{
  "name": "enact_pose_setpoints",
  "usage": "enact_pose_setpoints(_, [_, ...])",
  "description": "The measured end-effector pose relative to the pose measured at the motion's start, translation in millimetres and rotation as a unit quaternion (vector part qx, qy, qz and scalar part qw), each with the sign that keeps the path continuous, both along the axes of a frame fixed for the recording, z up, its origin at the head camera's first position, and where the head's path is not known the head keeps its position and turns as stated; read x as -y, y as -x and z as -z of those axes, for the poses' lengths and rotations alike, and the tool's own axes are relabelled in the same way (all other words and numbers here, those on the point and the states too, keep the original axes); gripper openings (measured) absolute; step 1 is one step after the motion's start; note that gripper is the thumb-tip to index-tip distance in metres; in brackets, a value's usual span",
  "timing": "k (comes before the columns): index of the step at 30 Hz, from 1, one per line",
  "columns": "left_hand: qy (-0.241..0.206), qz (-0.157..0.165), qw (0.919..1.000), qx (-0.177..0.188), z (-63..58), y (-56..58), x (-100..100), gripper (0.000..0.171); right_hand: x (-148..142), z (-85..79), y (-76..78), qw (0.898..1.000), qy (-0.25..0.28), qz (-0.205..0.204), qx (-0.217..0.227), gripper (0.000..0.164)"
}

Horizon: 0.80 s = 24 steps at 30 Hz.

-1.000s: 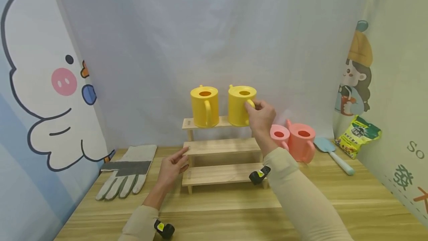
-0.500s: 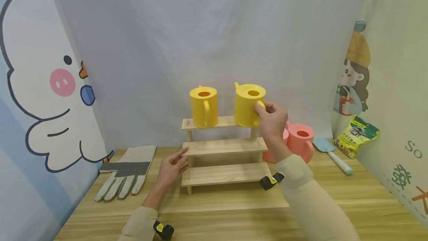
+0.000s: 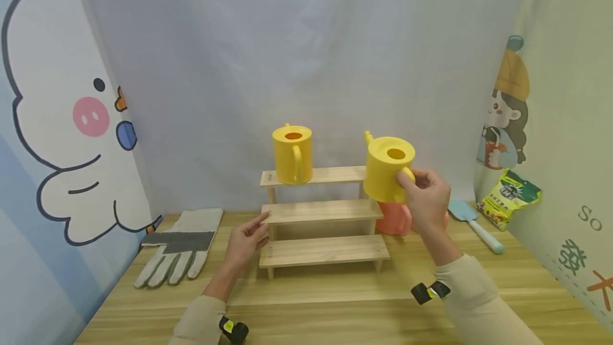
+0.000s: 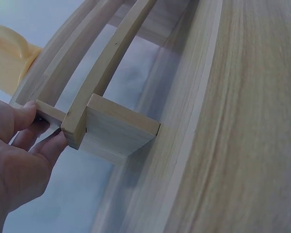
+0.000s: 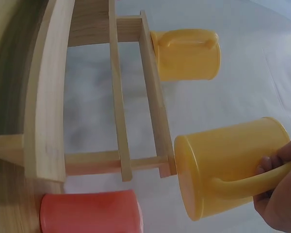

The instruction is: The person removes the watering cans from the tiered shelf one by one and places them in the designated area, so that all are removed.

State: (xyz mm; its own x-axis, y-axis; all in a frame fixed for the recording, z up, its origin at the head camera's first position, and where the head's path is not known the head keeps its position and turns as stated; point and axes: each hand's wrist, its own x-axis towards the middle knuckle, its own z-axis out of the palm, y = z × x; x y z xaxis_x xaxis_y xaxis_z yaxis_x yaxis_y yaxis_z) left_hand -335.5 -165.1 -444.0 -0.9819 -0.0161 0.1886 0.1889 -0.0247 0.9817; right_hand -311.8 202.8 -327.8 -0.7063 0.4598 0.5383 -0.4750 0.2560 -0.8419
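My right hand grips the handle of a yellow watering can, which hangs slightly tilted beside the right end of a three-tier wooden plant stand. In the right wrist view, this can's base sits close to the end of the top tier. Another yellow watering can stands on the top tier at the left. With thumb above and fingers below, my left hand pinches the left end of the middle tier; the left wrist view shows the thumb on that board.
Pink watering cans stand behind my right hand, partly hidden. Farther right lie a blue trowel and a green-yellow packet. A grey-white work glove lies left of the stand on the wooden table.
The right hand has carried its yellow watering can off the top tier, to the right and nearer, now covering more of the pink cans. My left hand has stayed at the stand.
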Motion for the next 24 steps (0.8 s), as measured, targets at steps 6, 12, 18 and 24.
enact_pose_setpoints(6, [-0.002, 0.001, 1.0000, 0.001, -2.2, 0.3, -1, 0.040, -26, 6.3, -14.2, 0.999, -0.012, 0.032, -0.014, 0.027])
enact_pose_setpoints(12, [-0.003, 0.002, 1.0000, -0.002, -2.5, 1.5, -2, 0.040, -48, 6.0, -28.7, 0.997, -0.022, 0.073, -0.028, 0.024])
enact_pose_setpoints(18, [-0.005, 0.002, 1.0000, -0.007, 0.1, 2.1, 1, 0.040, -62, 14.7, -40.5, 0.995, -0.051, 0.087, -0.013, 0.022])
enact_pose_setpoints(24, [0.002, 0.002, 0.9999, -0.010, 3.1, 2.2, 2, 0.040, -69, 29.0, -51.5, 0.997, -0.040, 0.064, 0.009, 0.018])
